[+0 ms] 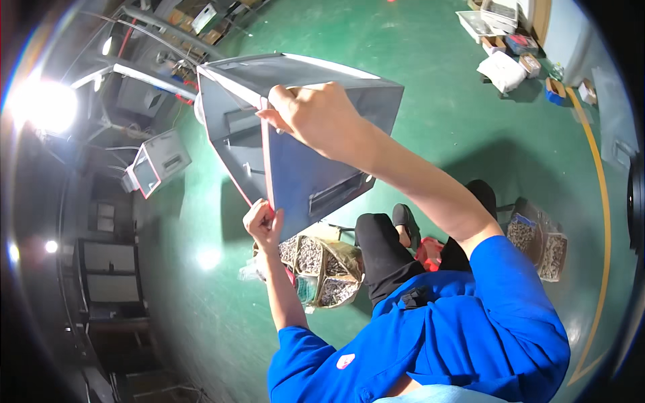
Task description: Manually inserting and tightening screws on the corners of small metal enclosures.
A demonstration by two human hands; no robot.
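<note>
- The green floor [430, 141] spreads across most of the view, shiny under the lights at the left.
- A big grey metal case [306, 171] takes the upper middle of the frame, tilted, its open side turned toward the left. From where I stand I can't tell whether anything underneath bears its weight; if nothing does, it could swing or drop should either grip slip.
- Below it, near the centre, partitioned sacks [347, 252] stand open, full of small pale pieces [310, 258]. A corner of the case coming down there could, I reckon, knock them over and scatter the lot.
- A second, paler case [168, 160] sits at the left of the frame, well apart; a wide turn that way would be the likeliest cause of a bump.
- The right hand [319, 119] is clamped over the rim at the case's upper corner, knuckles up.
- The left hand [262, 224] pinches the lower end of that same edge. With both hands on one side, the far end might sag and twist out of hold.
- Narrow reddish edging [267, 168] runs along the rim between them; if it's loose, fingers dragging on it could peel it away.
</note>
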